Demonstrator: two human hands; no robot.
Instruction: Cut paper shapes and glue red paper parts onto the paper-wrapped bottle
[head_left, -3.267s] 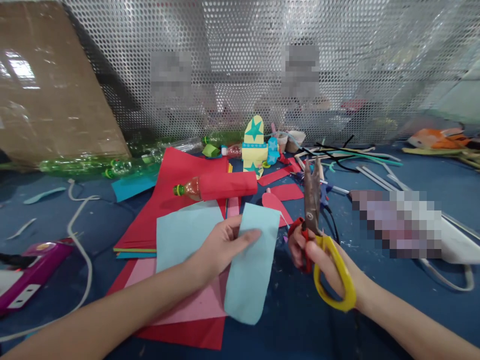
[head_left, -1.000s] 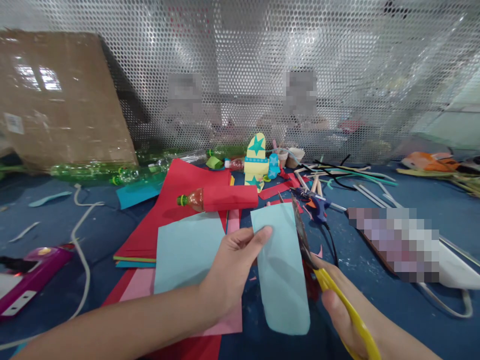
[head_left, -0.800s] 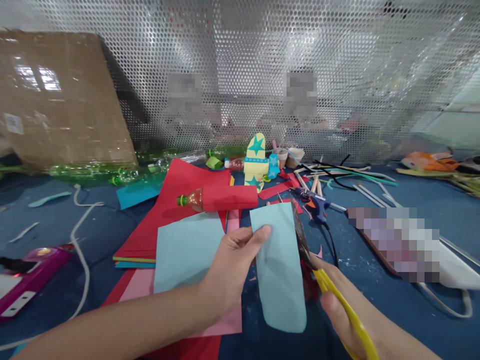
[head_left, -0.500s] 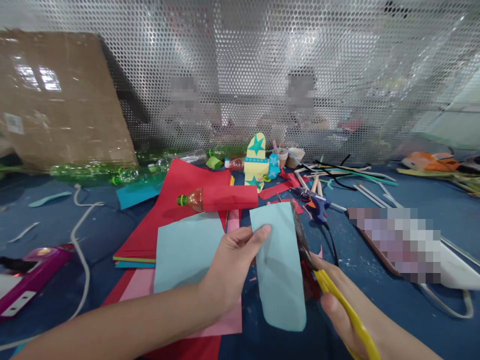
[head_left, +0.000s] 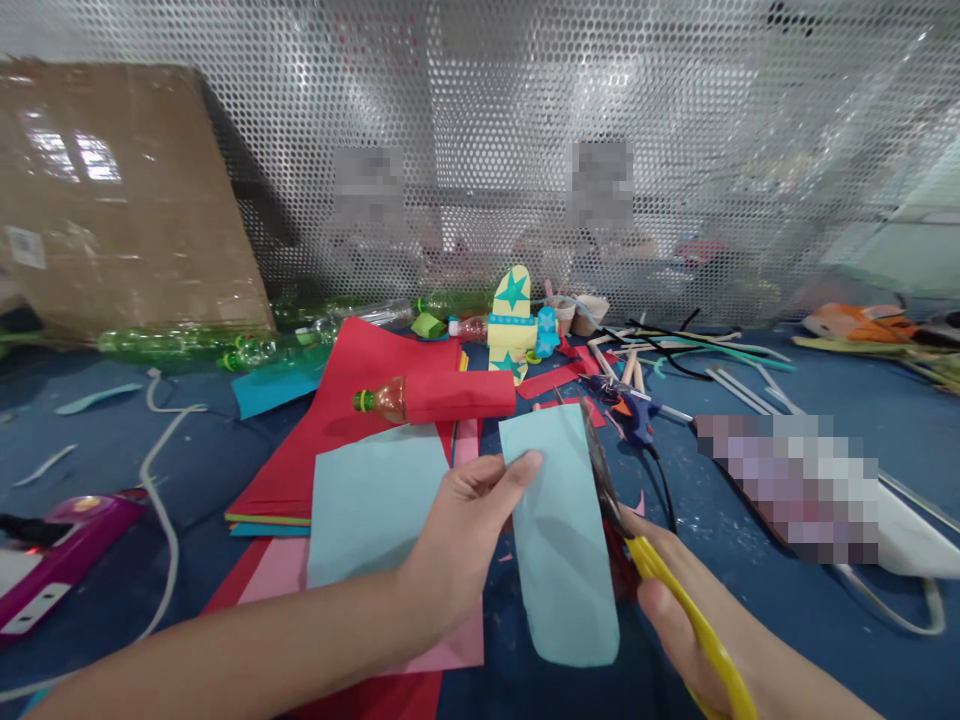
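My left hand (head_left: pixel 461 535) pinches a light blue paper piece (head_left: pixel 562 540) with a rounded lower end, holding it upright above the blue table (head_left: pixel 112 440). My right hand (head_left: pixel 675 620) grips yellow-and-red scissors (head_left: pixel 637 545); their blades run along the paper's right edge. Under my left arm lie a light blue sheet (head_left: pixel 375 500), a pink sheet (head_left: pixel 442 650) and red sheets (head_left: pixel 352 400).
A small bottle wrapped in red paper (head_left: pixel 435 397) lies on the red sheets. Behind it stands a yellow paper craft with teal stars (head_left: pixel 511 320). A blue glue gun (head_left: pixel 626 412), sticks and strips lie at the right. A purple device (head_left: pixel 52 560) and cord sit left; cardboard (head_left: pixel 112 190) leans on perforated mesh.
Since 3.3 s ago my right hand brought the scissors from upright beside the paper to the paper's right edge. Over the last second the hands and paper barely shift.
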